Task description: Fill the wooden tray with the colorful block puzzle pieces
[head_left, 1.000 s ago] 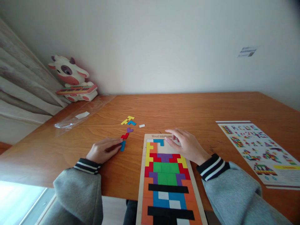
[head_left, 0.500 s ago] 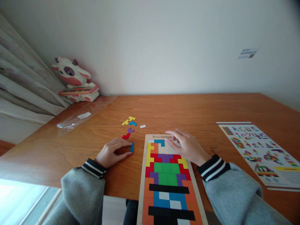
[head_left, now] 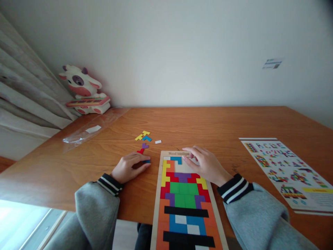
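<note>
My left hand (head_left: 126, 168) lies on the table left of the board, its thumb and fingers closed around a blue puzzle piece (head_left: 147, 161) that is mostly covered by the fingertips. Over the top right of the wooden puzzle board (head_left: 157, 205) rests my right hand (head_left: 205, 166), thumb and index finger apart, with nothing visible between them. Colored pieces fill much of the board. Bare wood shows near its top, beside a blue piece (head_left: 176, 158) and partly under my right hand. A red piece (head_left: 141, 151) sits just beyond my left fingers.
Loose pieces lie beyond my left hand: purple (head_left: 145, 146), white (head_left: 158, 142), blue (head_left: 147, 138) and two yellow ones (head_left: 146, 133). A clear plastic bag (head_left: 78, 137) and a cow toy with a keyboard (head_left: 87, 93) are at the back left. A printed pattern sheet (head_left: 286, 173) lies right.
My left hand has moved slightly right, and its fingers now cover more of the blue piece. The right hand stays over the board's top. The whole view has shifted a little.
</note>
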{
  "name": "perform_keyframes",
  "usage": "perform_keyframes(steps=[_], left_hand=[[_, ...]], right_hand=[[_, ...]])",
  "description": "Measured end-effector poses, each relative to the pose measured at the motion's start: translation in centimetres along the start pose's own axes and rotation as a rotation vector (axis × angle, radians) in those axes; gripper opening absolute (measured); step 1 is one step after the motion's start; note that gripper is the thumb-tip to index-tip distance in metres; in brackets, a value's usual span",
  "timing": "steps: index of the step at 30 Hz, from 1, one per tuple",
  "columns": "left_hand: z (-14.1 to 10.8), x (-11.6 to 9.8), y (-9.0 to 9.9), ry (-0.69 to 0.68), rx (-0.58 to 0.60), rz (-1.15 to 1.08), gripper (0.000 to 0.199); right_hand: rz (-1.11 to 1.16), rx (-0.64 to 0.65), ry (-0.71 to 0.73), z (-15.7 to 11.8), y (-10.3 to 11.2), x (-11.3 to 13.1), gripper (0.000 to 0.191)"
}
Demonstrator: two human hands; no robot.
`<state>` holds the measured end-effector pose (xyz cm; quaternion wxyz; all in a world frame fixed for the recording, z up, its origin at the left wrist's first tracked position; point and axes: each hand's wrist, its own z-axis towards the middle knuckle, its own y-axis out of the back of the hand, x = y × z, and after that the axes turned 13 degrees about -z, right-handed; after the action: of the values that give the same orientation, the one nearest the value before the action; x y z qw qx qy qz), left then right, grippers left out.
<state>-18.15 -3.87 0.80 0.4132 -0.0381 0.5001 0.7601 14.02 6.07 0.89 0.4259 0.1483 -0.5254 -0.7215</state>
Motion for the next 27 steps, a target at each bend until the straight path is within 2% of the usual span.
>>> perform_keyframes(steps=[3, 6, 10, 13, 16, 20, 23, 27], left_hand=[[0.9, 0.2, -0.5, -0.065, -0.034, 0.045, 0.012], [2.1, 0.4, -1.0, -0.068, -0.076, 0.080, 0.013], [4.7, -0.1, -2.3, -0.001, -0.217, 0.049, 0.018], [7.0, -1.5, -4.3, 0.106, -0.333, -0.063, 0.027], [8.4, -3.1, -6.7, 0.217, -0.329, -0.257, 0.036], [8.6, -4.3, -8.8, 0.311, -0.243, -0.588, 0.042], [8.1, -4.2, -9.1, 0.348, -0.221, -0.691, 0.044], [7.9, -3.9, -8.7, 0.360, -0.234, -0.652, 0.043]], right_hand=[[0.007, 0.002, 0.002, 0.0, 0.1, 0.0, 0.027], [0.004, 0.002, -0.005, 0.0, 0.2, 0.1, 0.025], [0.011, 0.011, -0.017, 0.0, 0.1, 0.1, 0.026], [0.036, 0.006, -0.030, 0.0, 0.0, 0.1, 0.025], [0.103, -0.008, -0.053, 0.0, 0.0, 0.3, 0.025], [0.229, 0.010, -0.068, 0.1, 0.2, 0.7, 0.024], [0.312, 0.013, -0.065, 0.2, 0.3, 0.9, 0.027], [0.367, -0.036, -0.121, 0.2, 0.0, 0.9, 0.025]])
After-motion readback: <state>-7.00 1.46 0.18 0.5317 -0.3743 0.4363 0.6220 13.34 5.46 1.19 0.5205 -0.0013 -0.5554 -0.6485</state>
